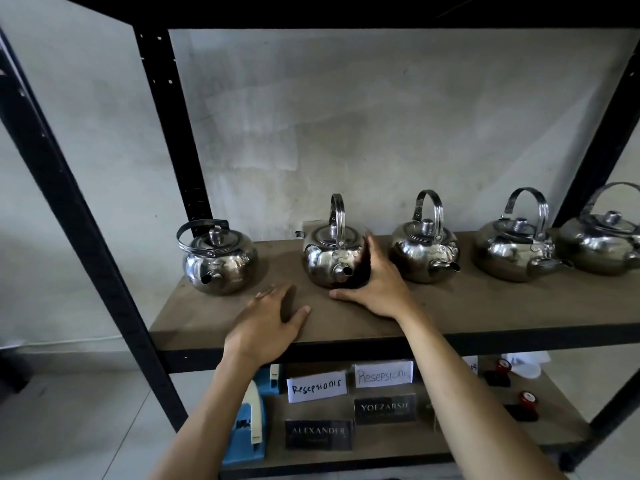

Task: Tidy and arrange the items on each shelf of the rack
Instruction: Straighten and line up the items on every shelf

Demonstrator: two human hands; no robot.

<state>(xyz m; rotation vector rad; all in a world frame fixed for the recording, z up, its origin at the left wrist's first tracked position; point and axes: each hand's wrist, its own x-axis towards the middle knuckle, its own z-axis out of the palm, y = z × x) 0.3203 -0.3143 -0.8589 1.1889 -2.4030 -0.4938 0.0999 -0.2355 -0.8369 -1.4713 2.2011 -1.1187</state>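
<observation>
Five lidded kettles, contents hidden, line the shelf [450, 313]. Right hand [375, 285] cups the second kettle [330, 259], fingers spread; left hand [268, 322] rests flat, fingers spread.

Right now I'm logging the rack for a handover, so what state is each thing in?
Far-left kettle: upright, handle folded down.
Second kettle: upright, handle up, right hand against its side.
Third kettle: upright, handle up.
Fourth kettle: upright, handle up.
Fifth kettle: upright, partly cut off.
Left hand: flat on shelf.
Right hand: open.
Name cards: on the lower shelf.
</observation>
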